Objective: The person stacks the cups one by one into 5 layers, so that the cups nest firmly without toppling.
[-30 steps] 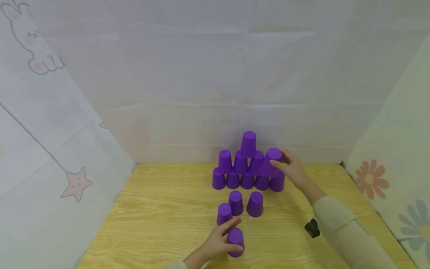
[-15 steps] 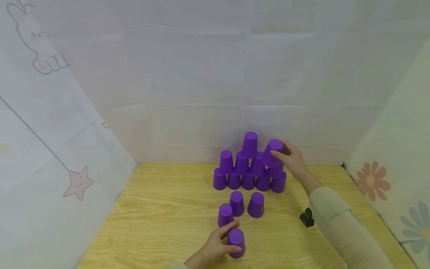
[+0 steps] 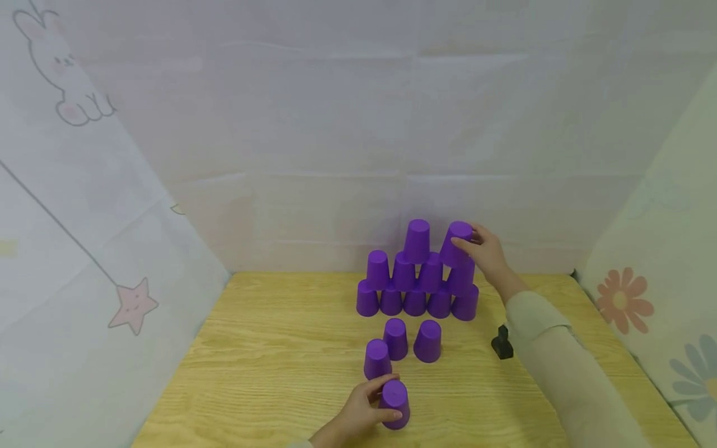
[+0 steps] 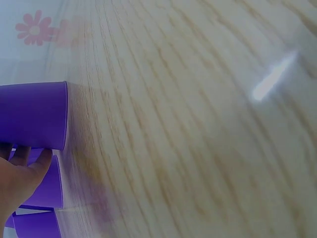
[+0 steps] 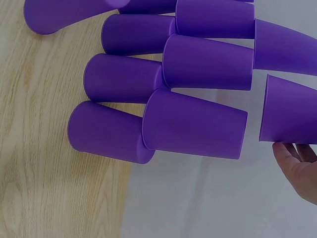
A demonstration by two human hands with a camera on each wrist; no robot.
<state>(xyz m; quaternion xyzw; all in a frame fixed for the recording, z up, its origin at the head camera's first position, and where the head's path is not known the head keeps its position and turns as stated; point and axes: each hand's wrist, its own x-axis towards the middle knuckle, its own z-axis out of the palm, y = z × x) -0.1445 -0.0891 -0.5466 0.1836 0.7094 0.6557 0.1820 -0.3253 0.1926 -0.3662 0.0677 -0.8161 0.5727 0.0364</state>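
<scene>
My right hand (image 3: pixel 486 254) holds an upside-down purple cup (image 3: pixel 452 254) at the right of a cup pyramid. In the right wrist view, a narrow gap separates this cup (image 5: pixel 290 111) from the end cup of the second row (image 5: pixel 195 124). The pyramid has a bottom row (image 3: pixel 414 302), a second row (image 3: pixel 378 271) and a single cup (image 3: pixel 417 241) on the third level. Near the front, my left hand (image 3: pixel 361 407) grips another upturned cup (image 3: pixel 395 399) standing on the table, thumb and fingers around its sides.
Three loose upside-down cups, a left one (image 3: pixel 378 359), a back one (image 3: pixel 395 340) and a right one (image 3: pixel 428 341), stand between the left hand and the pyramid. A small black object (image 3: pixel 502 343) lies beside the right sleeve. A pale cloth wall (image 3: pixel 313 224) rises behind the table (image 3: pixel 269 348).
My right hand has raised its cup from second-row height to the third level, uncovering the row's right end cup. The left hand stays around its cup.
</scene>
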